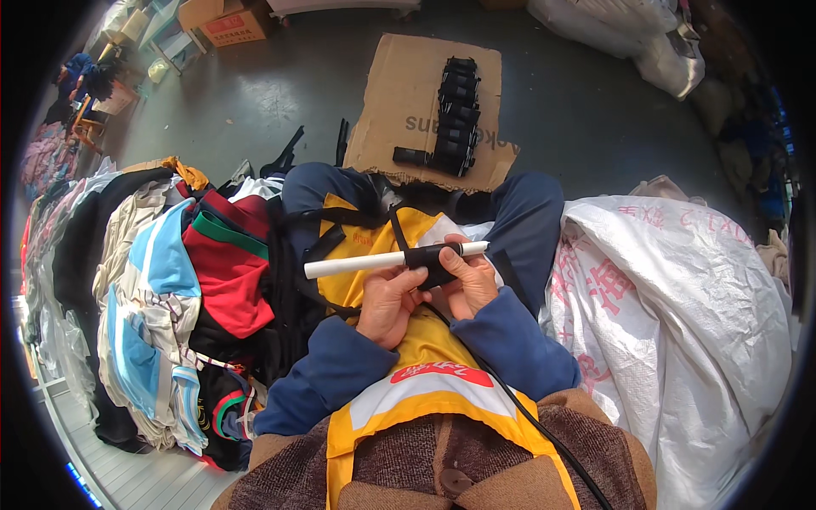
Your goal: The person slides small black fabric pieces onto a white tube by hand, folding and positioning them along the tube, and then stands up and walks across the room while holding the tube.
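Note:
In front of my lap a white tube point(353, 264) lies level, its right tip showing past my fingers. A black fabric band point(435, 267) is wrapped around it, and a narrow strip of it runs up and away toward my knees. My left hand point(387, 304) is closed, thumb pressing the band's left side from below. With thumb and fingers, my right hand point(470, 279) grips the wrapped band and the tube near its right end. The fingertips behind the roll are hidden. A yellow apron point(425, 344) covers my lap under both hands.
Black rolled bundles point(457, 115) stand in a row on a flattened cardboard sheet point(382, 110) beyond my feet. Piled garments point(229, 280) lie close on my left. A big white woven sack point(671, 314) bulges on my right. Cardboard boxes point(234, 25) sit at the far left.

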Motion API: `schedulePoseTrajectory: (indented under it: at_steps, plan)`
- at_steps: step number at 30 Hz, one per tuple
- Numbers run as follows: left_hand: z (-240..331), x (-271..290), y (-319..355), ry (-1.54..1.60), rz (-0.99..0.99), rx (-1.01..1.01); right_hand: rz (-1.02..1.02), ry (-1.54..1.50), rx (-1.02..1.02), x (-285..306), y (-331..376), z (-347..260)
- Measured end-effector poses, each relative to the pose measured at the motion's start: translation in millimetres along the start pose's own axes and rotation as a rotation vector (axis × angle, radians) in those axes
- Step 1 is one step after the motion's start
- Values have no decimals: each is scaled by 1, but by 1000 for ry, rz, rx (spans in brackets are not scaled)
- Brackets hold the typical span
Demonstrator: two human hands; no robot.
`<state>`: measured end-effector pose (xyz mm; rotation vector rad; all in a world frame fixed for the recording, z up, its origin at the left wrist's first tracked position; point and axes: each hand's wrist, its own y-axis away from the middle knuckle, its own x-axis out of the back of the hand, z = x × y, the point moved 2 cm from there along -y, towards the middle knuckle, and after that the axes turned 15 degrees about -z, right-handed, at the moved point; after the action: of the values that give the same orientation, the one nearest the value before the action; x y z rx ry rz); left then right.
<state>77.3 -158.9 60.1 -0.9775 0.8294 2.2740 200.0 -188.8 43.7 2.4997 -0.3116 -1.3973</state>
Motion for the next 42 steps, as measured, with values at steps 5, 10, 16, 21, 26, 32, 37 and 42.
schedulePoseTrajectory:
  at_steps: [5, 10, 16, 21, 26, 32, 37, 42]
  plan:
    - [-4, 4, -1, 82, 84, 4, 34, -44, -9, 7, -4, 3]
    - [2, -3, -6, 90, 57, 0, 23, -26, 21, -8, -4, -6]
    - [4, 3, -2, 81, 95, -42, -38, 114, -62, -8, -10, 0]
    - [-12, 10, -7, 204, 34, 3, -152, 108, -19, -20, 0, -9]
    - [7, -7, -3, 208, -8, -14, -265, 198, 176, -32, 1, -15]
    - [44, -71, 11, -227, -189, -381, -418, 352, 288, -57, 15, -45]
    - [29, -53, 8, -129, -113, -222, -175, 245, 135, -39, 18, -33]
    - [24, -33, 4, -181, 35, -65, -127, 313, 238, -54, 12, -27]
